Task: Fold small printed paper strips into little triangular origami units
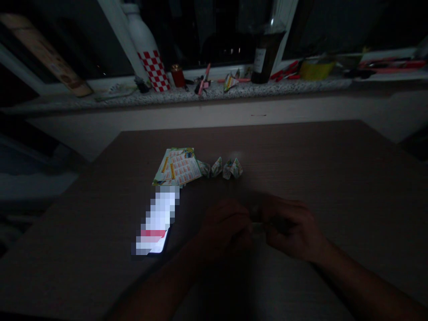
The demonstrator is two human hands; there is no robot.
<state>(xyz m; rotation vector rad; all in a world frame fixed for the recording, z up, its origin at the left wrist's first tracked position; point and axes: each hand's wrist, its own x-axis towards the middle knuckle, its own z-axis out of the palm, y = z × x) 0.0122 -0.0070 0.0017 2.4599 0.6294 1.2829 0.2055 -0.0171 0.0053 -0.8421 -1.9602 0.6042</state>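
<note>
Over the dim tabletop, my left hand and my right hand face each other with curled fingers. Between their fingertips shows a small pale piece of paper, pinched from both sides. Most of it is covered by the fingers, and its shape is too dark to make out. Beyond the hands stand several small folded paper shapes in a row. To their left lies a loose stack of printed paper sheets with green edges and orange print.
A lit phone lies left of my left hand on the wooden table. Along the windowsill stand a red-and-white checkered bottle, a dark cup, a small red jar, a yellow object and pens.
</note>
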